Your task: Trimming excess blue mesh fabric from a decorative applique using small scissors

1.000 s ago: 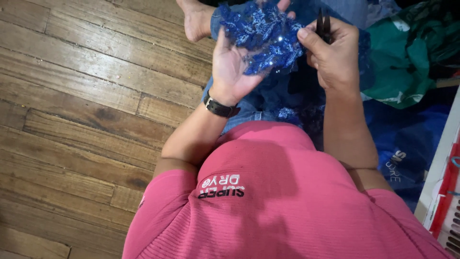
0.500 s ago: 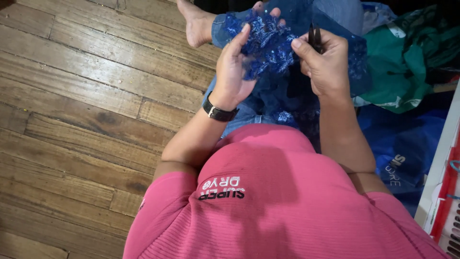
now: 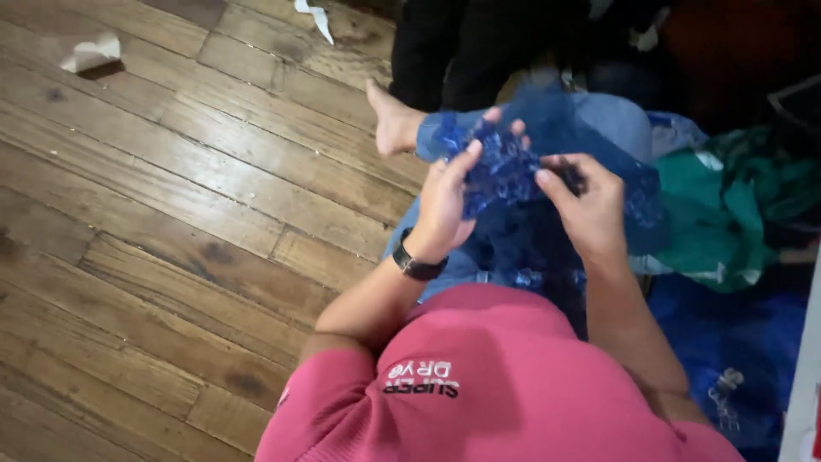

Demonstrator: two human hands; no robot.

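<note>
I saw the left hand (image 3: 445, 201) closed on a bunched blue sequinned fabric (image 3: 505, 167). The right hand (image 3: 586, 205) pinched a small dark thing (image 3: 571, 177) I couldn't make out, against that fabric.

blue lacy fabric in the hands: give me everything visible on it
The blue lacy fabric looks sheer and net-like, with denser, shiny blue patterning bunched where it is held. It is crumpled, held up over the person's lap, and trails down toward the jeans. The left hand grips its left side, fingers curled over the top edge. The right hand pinches its right side together with a small dark object, which is too blurred to identify.
</note>
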